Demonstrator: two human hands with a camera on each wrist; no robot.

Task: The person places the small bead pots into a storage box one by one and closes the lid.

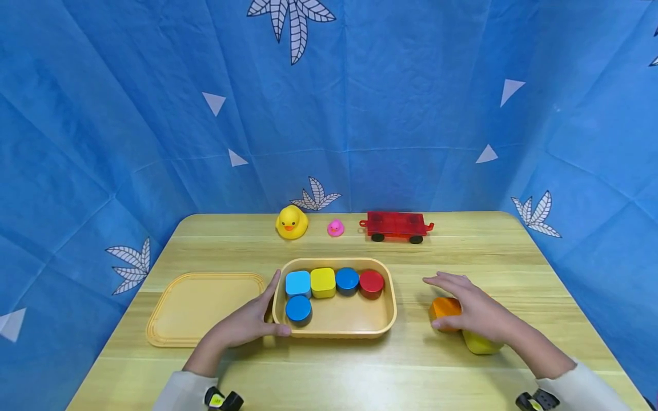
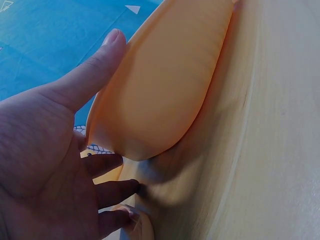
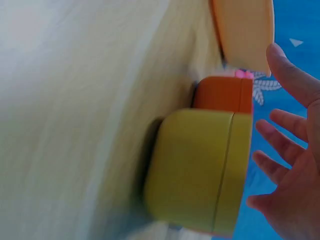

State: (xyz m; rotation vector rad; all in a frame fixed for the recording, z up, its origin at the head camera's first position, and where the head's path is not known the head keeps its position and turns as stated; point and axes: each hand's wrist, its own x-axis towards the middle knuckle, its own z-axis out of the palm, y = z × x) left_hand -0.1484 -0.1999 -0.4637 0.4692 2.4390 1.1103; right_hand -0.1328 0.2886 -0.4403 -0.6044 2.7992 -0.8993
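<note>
My left hand is at the left end of a tan box, its straight thumb and index finger spread along the rim. The thumb lies against the box wall in the left wrist view, with the other fingers loosely bent below. In the box are a light-blue square block, a yellow square block, two blue round blocks and a red round block. Over an orange block and a yellow-green block, my right hand hovers with spread fingers.
A flat tan lid lies at the left of the wooden table. Along the back edge stand a yellow duck, a small pink duck and a red toy wagon. A blue cloth hangs behind.
</note>
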